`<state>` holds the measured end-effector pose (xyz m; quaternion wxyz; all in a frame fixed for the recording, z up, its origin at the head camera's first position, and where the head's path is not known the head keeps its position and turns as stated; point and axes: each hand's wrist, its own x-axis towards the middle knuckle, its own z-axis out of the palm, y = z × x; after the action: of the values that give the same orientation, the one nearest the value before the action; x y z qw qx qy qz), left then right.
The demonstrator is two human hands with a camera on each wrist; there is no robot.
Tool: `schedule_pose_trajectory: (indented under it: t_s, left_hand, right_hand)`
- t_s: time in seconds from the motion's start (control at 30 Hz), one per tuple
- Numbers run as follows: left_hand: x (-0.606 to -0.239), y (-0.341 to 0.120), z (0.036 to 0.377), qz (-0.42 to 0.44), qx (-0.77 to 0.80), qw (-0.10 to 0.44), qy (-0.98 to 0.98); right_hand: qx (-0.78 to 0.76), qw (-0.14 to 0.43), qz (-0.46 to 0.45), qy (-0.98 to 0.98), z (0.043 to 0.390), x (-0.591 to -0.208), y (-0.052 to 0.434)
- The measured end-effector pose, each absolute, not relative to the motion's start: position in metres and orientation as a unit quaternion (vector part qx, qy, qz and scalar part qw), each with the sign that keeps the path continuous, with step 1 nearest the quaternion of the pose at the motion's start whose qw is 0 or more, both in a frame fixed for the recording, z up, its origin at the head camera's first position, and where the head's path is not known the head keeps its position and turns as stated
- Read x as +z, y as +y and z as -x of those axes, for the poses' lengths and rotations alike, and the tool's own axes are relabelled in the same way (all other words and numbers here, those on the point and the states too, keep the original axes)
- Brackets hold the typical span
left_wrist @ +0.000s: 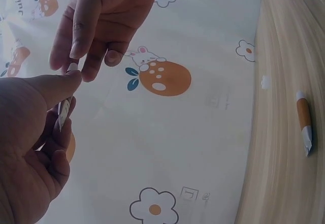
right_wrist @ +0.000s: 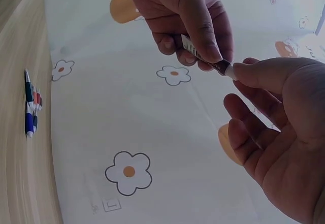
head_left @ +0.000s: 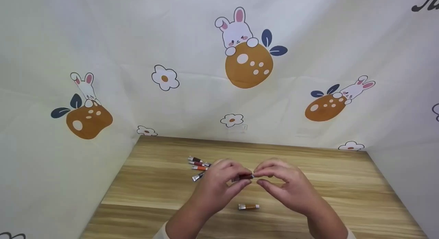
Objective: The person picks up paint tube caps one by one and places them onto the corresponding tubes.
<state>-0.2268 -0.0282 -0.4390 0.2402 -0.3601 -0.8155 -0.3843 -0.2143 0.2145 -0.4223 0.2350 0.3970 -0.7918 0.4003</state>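
A: Fingers (head_left: 240, 179) of left hand (head_left: 214, 189) pinch tube (head_left: 242, 177) above table (head_left: 343, 184); right hand (head_left: 291, 189) nips its cap end.

B: Advise: steady the body, twist only the cap. Spare tubes (head_left: 198, 165) lie beyond.

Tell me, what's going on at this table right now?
A person holds a small dark red paint tube above the wooden table. The left hand grips its body and the right hand pinches its cap end. An orange tube lies just below the hands, and a cluster of tubes lies to the left.
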Motion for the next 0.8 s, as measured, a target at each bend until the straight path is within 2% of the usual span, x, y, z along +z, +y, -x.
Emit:
schedule_pose_trajectory:
  t_s: [0.2, 0.47, 0.67, 0.8]
  left_hand:
    - [-0.4399, -0.0277, 0.2272, 0.362, -0.391, 0.236, -0.813]
    - [-0.4403, -0.0267, 0.2283, 0.371, -0.4, 0.231, -0.806]
    - [-0.442, -0.0248, 0.2298, 0.384, -0.398, 0.247, -0.796]
    - [-0.4434, -0.0248, 0.2302, 0.383, -0.403, 0.224, -0.801]
  right_hand:
    - [0.375, 0.248, -0.382, -0.807, 0.2144, -0.4231, 0.2134]
    - [0.347, 0.23, -0.338, -0.844, 0.2143, -0.4221, 0.2137]
    - [0.326, 0.239, -0.354, -0.843, 0.2151, -0.4231, 0.2147]
    - [0.321, 0.237, -0.362, -0.843, 0.2171, -0.4231, 0.2154]
